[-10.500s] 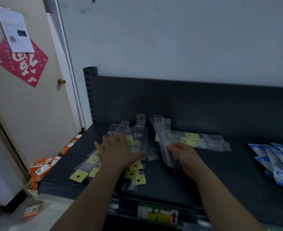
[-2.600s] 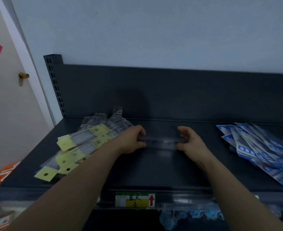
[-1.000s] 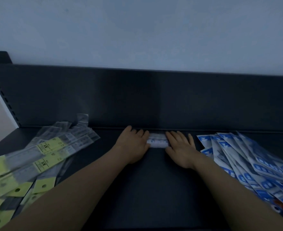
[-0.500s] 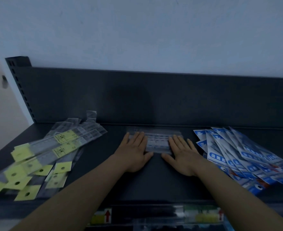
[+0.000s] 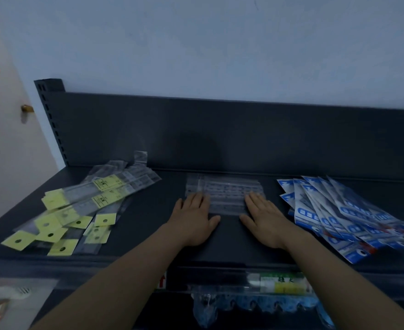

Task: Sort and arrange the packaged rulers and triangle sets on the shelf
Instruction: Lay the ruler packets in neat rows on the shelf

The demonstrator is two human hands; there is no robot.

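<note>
Straight fingers (image 5: pixel 197 198) of the left hand (image 5: pixel 194 222) and right hand (image 5: pixel 264 222) are laid flat on the near corners of the clear ruler packets (image 5: pixel 224 194), nothing gripped. Even pressure from both sides is advised, so the slippery sleeves are squared, not fanned. Left of the clear packets, yellow-tagged rulers (image 5: pixel 82 210) are heaped; right of them, blue packets (image 5: pixel 339 210) are splayed. All are carried by a dark shelf (image 5: pixel 148 217); behind, a pale wall (image 5: pixel 220 44) is seen.

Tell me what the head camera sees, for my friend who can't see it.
The left hand and right hand lie flat on clear ruler packets in the middle of a dark shelf. Yellow-tagged packets lie left, blue packets right.
</note>
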